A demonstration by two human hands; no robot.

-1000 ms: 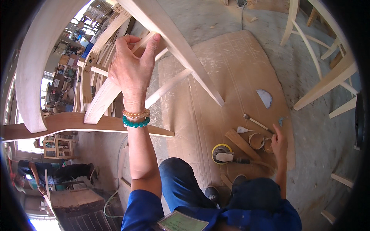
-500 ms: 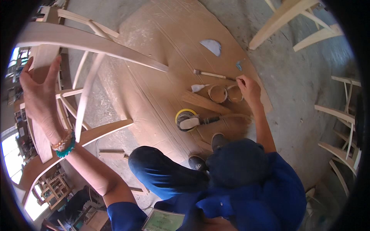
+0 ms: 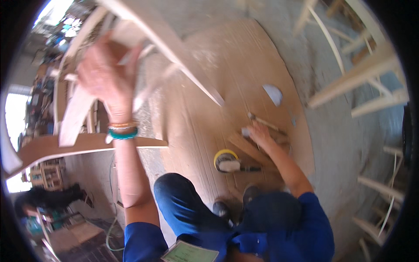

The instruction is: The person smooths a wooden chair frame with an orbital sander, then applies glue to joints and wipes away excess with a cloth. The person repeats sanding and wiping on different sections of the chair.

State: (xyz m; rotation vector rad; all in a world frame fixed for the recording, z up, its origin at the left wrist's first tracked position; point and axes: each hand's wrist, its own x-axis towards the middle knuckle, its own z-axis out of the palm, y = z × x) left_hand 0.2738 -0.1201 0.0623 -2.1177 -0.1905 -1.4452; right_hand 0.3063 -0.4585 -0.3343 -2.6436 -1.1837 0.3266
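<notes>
Workshop floor, plywood sheet (image 3: 227, 78) laid flat. Left hand (image 3: 107, 76) fingers closed around the bare chair frame (image 3: 174, 48): stiff, probably light, best gripped by a rail. Right hand (image 3: 261, 134), beside the sheet's yellow sander (image 3: 227, 160); grip unclear.

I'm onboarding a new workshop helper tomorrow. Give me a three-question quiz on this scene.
1. True or false: the left hand grips the unfinished wooden chair frame.
2. The right hand reaches down to: A) the board on the floor, B) a shelf, C) a bucket.
3. What colour rims the round sander pad?

Key: 1 true; 2 A; 3 yellow.
</notes>
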